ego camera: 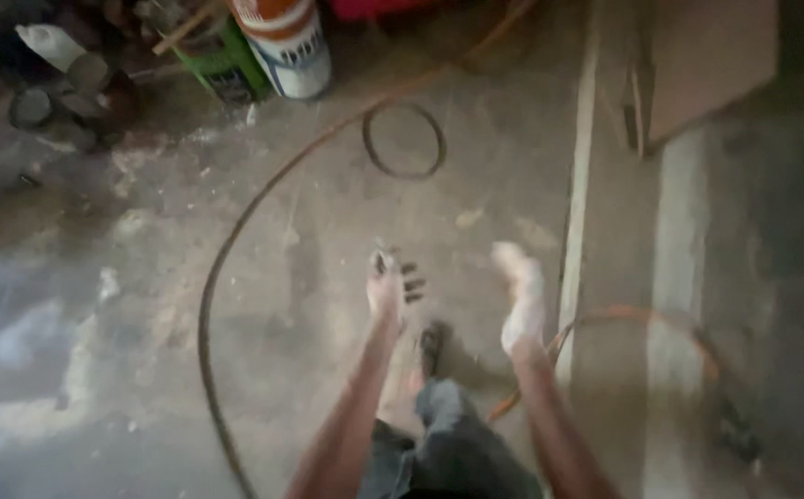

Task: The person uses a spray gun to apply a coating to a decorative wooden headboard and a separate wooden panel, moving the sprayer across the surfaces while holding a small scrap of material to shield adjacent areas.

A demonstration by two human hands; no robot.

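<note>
Here the person stands over a dusty concrete floor (236,305), both arms stretched down and forward. The left hand (386,286) pinches something small and pale-grey at its fingertips, with darker bits showing just to its right; the picture is blurred, so I cannot tell what the small object (382,259) is, perhaps a scrap of metal or a fitting. The right hand (522,296) hangs a little apart from it, fingers loosely together and pointing away from the body, holding nothing that I can make out.

The long rusty hose (226,249) is what matters in space. It lies on the floor to the left of the left hand, sweeping in a wide arc from the top middle of the floor, down past the person's left side and off the bottom edge. Its long axis there runs roughly away from and towards the person, and the left hand is plainly the nearer one. It looks thin, brown and stiff.

A second loop, more orange (642,319), curves on the floor behind the right forearm, close by that arm. Further off, a small dark ring (404,139) lies flat towards the top middle, and a white and orange bucket (286,42) stands with clutter along the far edge.
</note>
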